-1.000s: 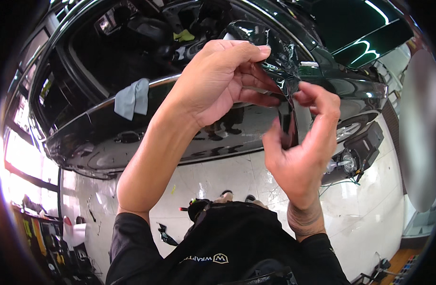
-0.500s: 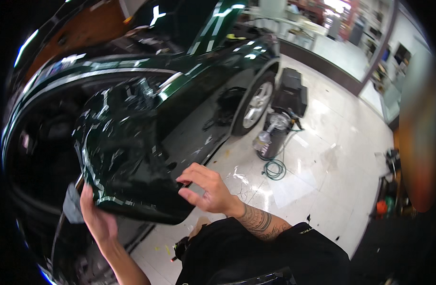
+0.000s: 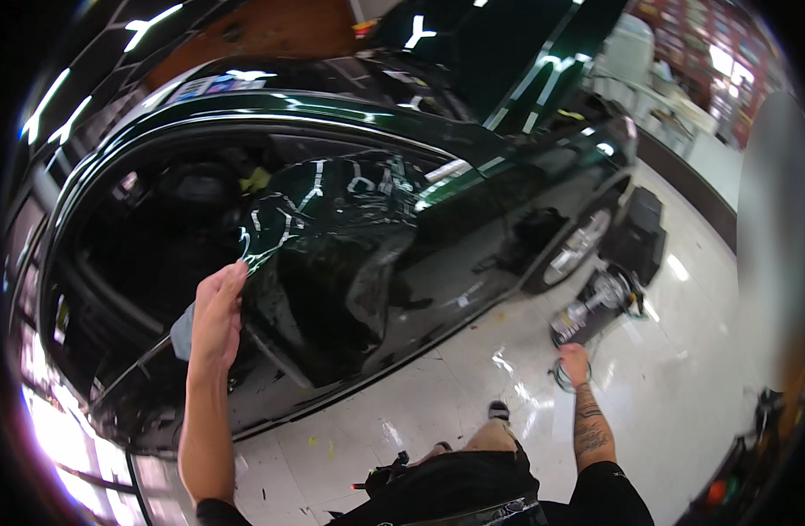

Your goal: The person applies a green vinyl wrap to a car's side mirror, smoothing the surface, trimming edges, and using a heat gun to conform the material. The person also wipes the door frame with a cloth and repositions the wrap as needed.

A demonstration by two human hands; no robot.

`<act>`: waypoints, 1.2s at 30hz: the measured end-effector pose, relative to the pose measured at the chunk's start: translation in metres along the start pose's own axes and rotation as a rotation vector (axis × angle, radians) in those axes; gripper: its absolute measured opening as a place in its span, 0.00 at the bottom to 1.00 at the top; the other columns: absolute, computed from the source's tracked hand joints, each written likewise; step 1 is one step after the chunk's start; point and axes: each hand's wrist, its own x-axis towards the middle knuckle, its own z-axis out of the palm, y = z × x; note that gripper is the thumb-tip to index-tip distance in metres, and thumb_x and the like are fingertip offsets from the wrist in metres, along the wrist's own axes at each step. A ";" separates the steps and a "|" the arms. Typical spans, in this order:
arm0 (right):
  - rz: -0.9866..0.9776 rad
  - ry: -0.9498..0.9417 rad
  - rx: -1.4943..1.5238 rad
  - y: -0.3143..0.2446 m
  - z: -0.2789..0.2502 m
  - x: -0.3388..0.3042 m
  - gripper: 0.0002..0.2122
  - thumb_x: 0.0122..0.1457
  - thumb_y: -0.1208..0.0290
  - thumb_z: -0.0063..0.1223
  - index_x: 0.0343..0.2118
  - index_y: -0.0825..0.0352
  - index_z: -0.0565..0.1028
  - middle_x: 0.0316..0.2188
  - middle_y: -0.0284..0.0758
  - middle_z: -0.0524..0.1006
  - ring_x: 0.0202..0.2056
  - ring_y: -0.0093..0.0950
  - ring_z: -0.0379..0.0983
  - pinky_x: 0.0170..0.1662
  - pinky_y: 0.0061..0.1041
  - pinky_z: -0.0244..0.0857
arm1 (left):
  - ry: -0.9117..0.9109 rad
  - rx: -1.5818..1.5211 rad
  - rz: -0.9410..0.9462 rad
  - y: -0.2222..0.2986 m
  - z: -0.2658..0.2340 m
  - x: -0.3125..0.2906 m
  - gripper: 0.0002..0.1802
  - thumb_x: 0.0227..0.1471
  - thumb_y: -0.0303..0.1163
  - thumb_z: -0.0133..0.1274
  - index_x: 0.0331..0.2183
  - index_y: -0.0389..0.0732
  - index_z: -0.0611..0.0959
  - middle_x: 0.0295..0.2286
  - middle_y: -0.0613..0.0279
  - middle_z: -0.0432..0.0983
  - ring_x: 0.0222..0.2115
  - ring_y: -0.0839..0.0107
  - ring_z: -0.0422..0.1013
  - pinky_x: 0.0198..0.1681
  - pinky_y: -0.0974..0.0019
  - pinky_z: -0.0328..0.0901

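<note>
A glossy, wrinkled sheet of see-through film [image 3: 332, 197] hangs over the dark green car's front door [image 3: 455, 237]. My left hand [image 3: 220, 307] is closed in a pinch on the near left corner of this film, lifting it at the window opening. A grey cloth-like piece [image 3: 182, 335] lies over the door's sill beside that wrist. My right arm is stretched out to the right. Its hand [image 3: 575, 361] is over the coiled green hose [image 3: 560, 377], close to a clear bottle [image 3: 573, 317] on the floor equipment; its fingers are too small and blurred to read.
Black wheeled equipment [image 3: 635, 237] stands on the pale tiled floor [image 3: 473, 386] near the front wheel [image 3: 582, 245]. The car's hood [image 3: 543, 70] is raised. At the far right a blurred grey panel [image 3: 775, 245] rises close to me.
My right hand has left the door's lower edge and reached out right toward the bottle and hose. My left hand has moved up with the film corner. The view has shifted left.
</note>
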 end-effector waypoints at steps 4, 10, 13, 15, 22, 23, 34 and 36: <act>0.348 0.104 0.126 0.024 -0.023 0.103 0.31 0.54 0.48 0.59 0.42 0.80 0.76 0.40 0.53 0.79 0.41 0.43 0.77 0.47 0.39 0.68 | 0.153 0.179 -0.140 0.025 0.010 0.002 0.20 0.59 0.47 0.56 0.33 0.38 0.83 0.28 0.73 0.76 0.31 0.87 0.66 0.36 0.77 0.59; 0.801 0.175 0.184 0.057 -0.081 0.196 0.54 0.42 0.35 0.65 0.58 0.82 0.59 0.59 0.50 0.67 0.56 0.48 0.67 0.57 0.47 0.62 | 0.240 0.083 -0.139 0.051 0.063 0.028 0.12 0.61 0.37 0.54 0.33 0.38 0.80 0.29 0.68 0.79 0.27 0.82 0.71 0.35 0.72 0.69; 1.045 0.209 0.307 0.089 -0.069 0.215 0.36 0.47 0.37 0.61 0.52 0.62 0.72 0.51 0.42 0.71 0.51 0.47 0.66 0.46 0.55 0.63 | 0.175 -0.142 -0.036 0.057 0.066 0.061 0.12 0.59 0.40 0.56 0.34 0.40 0.80 0.30 0.66 0.80 0.30 0.77 0.75 0.37 0.70 0.71; 1.038 0.144 0.358 0.093 -0.039 0.218 0.33 0.48 0.39 0.60 0.50 0.61 0.73 0.47 0.40 0.71 0.46 0.45 0.67 0.44 0.51 0.64 | 0.325 -0.174 -0.158 0.053 0.048 0.052 0.16 0.58 0.44 0.56 0.36 0.40 0.81 0.32 0.64 0.81 0.31 0.74 0.76 0.39 0.67 0.71; 0.965 0.129 0.320 0.032 -0.025 0.229 0.28 0.47 0.44 0.59 0.46 0.58 0.70 0.43 0.39 0.67 0.35 0.40 0.64 0.40 0.43 0.63 | 0.409 0.112 -0.505 0.077 0.077 0.032 0.28 0.57 0.57 0.53 0.43 0.39 0.82 0.38 0.61 0.82 0.42 0.68 0.76 0.50 0.56 0.67; 1.035 0.115 0.388 0.037 -0.023 0.238 0.26 0.47 0.46 0.59 0.44 0.58 0.71 0.42 0.39 0.66 0.35 0.39 0.63 0.40 0.43 0.63 | 0.415 0.191 -0.517 0.082 0.082 0.035 0.30 0.57 0.58 0.53 0.43 0.39 0.82 0.38 0.60 0.82 0.42 0.68 0.76 0.49 0.58 0.67; 0.165 -0.121 0.612 -0.038 -0.048 0.160 0.26 0.45 0.59 0.65 0.42 0.73 0.73 0.63 0.37 0.60 0.52 0.30 0.67 0.54 0.28 0.62 | 0.304 -0.273 -0.451 0.057 0.083 0.053 0.15 0.58 0.37 0.57 0.39 0.33 0.81 0.33 0.53 0.82 0.31 0.66 0.80 0.36 0.61 0.78; -0.110 -0.343 0.611 -0.156 -0.061 0.140 0.35 0.40 0.55 0.68 0.47 0.76 0.71 0.67 0.34 0.53 0.58 0.31 0.64 0.55 0.30 0.63 | 0.260 -0.391 -0.500 0.062 0.087 0.056 0.17 0.58 0.36 0.58 0.39 0.31 0.80 0.32 0.53 0.82 0.30 0.67 0.80 0.35 0.61 0.78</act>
